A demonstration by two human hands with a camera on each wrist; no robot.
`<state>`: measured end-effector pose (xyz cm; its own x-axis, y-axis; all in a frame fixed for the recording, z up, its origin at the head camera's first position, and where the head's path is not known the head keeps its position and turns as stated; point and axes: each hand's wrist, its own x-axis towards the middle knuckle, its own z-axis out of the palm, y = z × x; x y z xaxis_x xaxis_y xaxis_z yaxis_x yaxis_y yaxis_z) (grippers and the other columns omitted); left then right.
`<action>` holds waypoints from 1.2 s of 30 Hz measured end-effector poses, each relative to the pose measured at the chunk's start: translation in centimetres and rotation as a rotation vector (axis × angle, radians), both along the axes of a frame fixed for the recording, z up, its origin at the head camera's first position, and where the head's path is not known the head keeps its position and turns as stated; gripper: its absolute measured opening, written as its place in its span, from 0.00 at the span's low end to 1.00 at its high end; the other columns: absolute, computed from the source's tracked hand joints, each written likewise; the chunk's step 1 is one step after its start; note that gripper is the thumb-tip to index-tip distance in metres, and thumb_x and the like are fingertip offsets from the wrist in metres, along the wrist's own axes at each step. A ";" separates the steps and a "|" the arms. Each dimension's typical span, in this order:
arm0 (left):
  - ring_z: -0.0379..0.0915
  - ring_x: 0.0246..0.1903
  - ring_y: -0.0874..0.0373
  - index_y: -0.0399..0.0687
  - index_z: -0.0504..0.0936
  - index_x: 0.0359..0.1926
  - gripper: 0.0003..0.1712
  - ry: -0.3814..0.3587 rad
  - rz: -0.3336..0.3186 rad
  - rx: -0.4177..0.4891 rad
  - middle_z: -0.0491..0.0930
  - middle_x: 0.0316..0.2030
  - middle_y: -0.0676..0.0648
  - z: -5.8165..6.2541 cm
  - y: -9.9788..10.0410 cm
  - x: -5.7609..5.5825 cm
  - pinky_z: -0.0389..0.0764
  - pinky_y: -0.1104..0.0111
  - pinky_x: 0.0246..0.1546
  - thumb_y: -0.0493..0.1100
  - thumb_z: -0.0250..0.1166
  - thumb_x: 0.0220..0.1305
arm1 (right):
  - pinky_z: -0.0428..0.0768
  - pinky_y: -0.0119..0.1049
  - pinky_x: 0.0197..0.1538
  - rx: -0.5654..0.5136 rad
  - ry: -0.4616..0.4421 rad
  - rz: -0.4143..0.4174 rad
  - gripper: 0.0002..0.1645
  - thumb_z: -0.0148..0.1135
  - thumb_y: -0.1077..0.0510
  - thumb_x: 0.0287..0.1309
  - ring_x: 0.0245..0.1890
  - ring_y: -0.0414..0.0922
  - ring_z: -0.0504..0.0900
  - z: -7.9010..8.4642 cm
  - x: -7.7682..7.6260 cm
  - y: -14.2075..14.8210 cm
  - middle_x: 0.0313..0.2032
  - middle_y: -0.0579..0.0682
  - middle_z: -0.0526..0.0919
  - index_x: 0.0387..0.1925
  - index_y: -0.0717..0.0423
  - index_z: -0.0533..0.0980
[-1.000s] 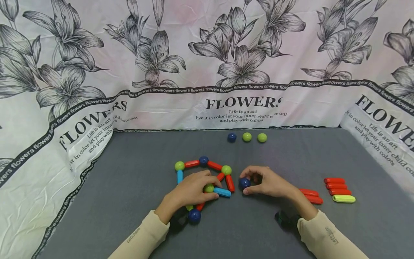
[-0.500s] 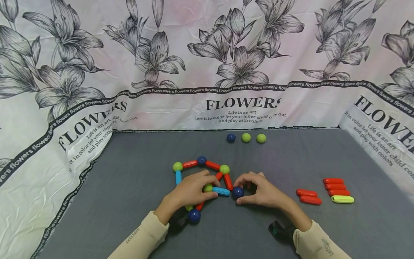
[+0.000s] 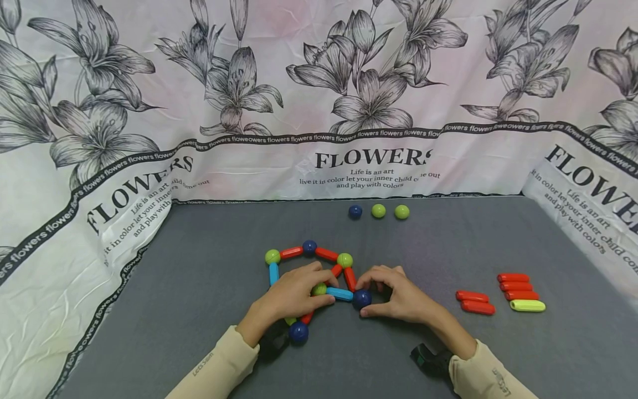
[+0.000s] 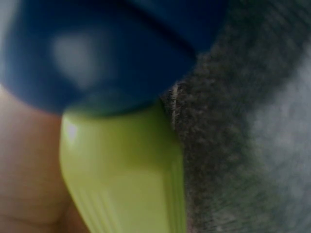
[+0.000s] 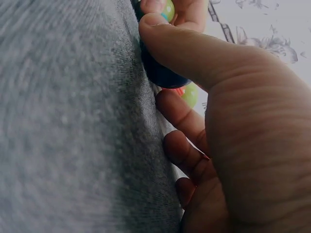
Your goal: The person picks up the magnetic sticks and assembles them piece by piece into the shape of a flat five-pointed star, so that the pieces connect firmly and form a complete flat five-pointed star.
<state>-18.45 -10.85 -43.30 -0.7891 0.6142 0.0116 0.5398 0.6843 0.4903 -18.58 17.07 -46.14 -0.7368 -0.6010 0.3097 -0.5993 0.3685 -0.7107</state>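
Note:
My left hand (image 3: 294,289) lies over a shape of joined rods and balls, its thumb and index finger gripping a green ball (image 3: 319,289). From that ball a light-blue rod (image 3: 340,293) points right. At the rod's right end, my right hand (image 3: 396,295) pinches a dark blue ball (image 3: 361,300) between thumb and fingers; in the right wrist view this blue ball (image 5: 163,73) shows beneath the thumb. A red rod (image 3: 350,279) slants down from the green ball (image 3: 345,260) above. The left wrist view has another blue ball (image 4: 97,53) joined to a yellow-green rod (image 4: 126,170).
A blue ball (image 3: 355,211) and two green balls (image 3: 378,210) sit in a row at the table's back. To the right lie two red rods (image 3: 477,307), then several more red rods (image 3: 516,286) and a yellow-green rod (image 3: 528,306). Flowered cloth (image 3: 369,177) hangs behind the table.
My right hand has brought the dark blue ball left and slightly toward me, up to the light-blue rod's end. The left hand has kept its grip on the green ball.

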 end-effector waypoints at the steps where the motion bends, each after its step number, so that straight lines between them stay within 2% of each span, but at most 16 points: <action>1: 0.63 0.25 0.64 0.69 0.83 0.48 0.09 0.000 -0.001 0.000 0.68 0.32 0.58 0.0 0.0 0.0 0.64 0.73 0.28 0.56 0.68 0.67 | 0.55 0.36 0.43 0.001 0.001 -0.001 0.24 0.83 0.48 0.45 0.34 0.38 0.71 0.0 0.0 0.0 0.36 0.36 0.79 0.46 0.37 0.81; 13: 0.63 0.25 0.64 0.68 0.82 0.49 0.10 -0.004 -0.013 0.000 0.68 0.32 0.58 0.1 -0.1 0.0 0.64 0.73 0.27 0.56 0.67 0.68 | 0.55 0.36 0.44 -0.004 -0.013 -0.019 0.25 0.83 0.48 0.46 0.35 0.40 0.72 0.2 0.3 -0.1 0.39 0.38 0.82 0.46 0.38 0.81; 24: 0.64 0.26 0.64 0.69 0.82 0.48 0.09 -0.011 -0.018 0.003 0.69 0.33 0.58 0.2 -0.1 0.0 0.65 0.73 0.28 0.56 0.67 0.69 | 0.55 0.36 0.44 0.000 -0.006 -0.015 0.26 0.83 0.49 0.46 0.36 0.39 0.72 0.0 0.3 -0.1 0.41 0.35 0.81 0.47 0.39 0.80; 26: 0.64 0.26 0.64 0.69 0.82 0.48 0.09 -0.012 -0.015 0.002 0.69 0.33 0.58 0.2 -0.1 0.0 0.66 0.72 0.28 0.56 0.67 0.69 | 0.57 0.36 0.44 -0.011 -0.014 -0.013 0.26 0.82 0.49 0.48 0.37 0.39 0.73 -0.1 0.2 0.0 0.42 0.36 0.82 0.49 0.40 0.80; 29: 0.64 0.26 0.64 0.69 0.82 0.48 0.09 -0.015 -0.013 0.005 0.69 0.33 0.58 0.2 -0.1 0.0 0.66 0.72 0.29 0.56 0.67 0.68 | 0.65 0.34 0.43 -0.047 -0.033 -0.006 0.24 0.77 0.53 0.55 0.36 0.39 0.74 -0.1 0.1 0.1 0.43 0.40 0.83 0.53 0.44 0.79; 33: 0.64 0.27 0.64 0.69 0.82 0.48 0.09 -0.021 -0.015 0.011 0.69 0.33 0.58 0.2 -0.1 0.1 0.66 0.72 0.29 0.56 0.68 0.68 | 0.74 0.34 0.38 -0.118 -0.092 0.008 0.20 0.68 0.61 0.64 0.34 0.40 0.77 -0.1 -0.1 0.2 0.41 0.47 0.82 0.57 0.52 0.78; 36: 0.65 0.27 0.64 0.69 0.82 0.48 0.09 -0.027 -0.014 0.010 0.69 0.33 0.58 0.2 -0.1 0.1 0.66 0.72 0.29 0.56 0.68 0.68 | 0.77 0.33 0.40 -0.152 -0.155 -0.001 0.18 0.61 0.63 0.70 0.35 0.39 0.79 -0.1 -0.1 0.2 0.41 0.49 0.82 0.59 0.57 0.77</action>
<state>-18.35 -10.95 -43.08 -0.7805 0.6252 -0.0030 0.5360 0.6716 0.5115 -18.69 17.29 -46.21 -0.7834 -0.5552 0.2794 -0.4779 0.2505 -0.8420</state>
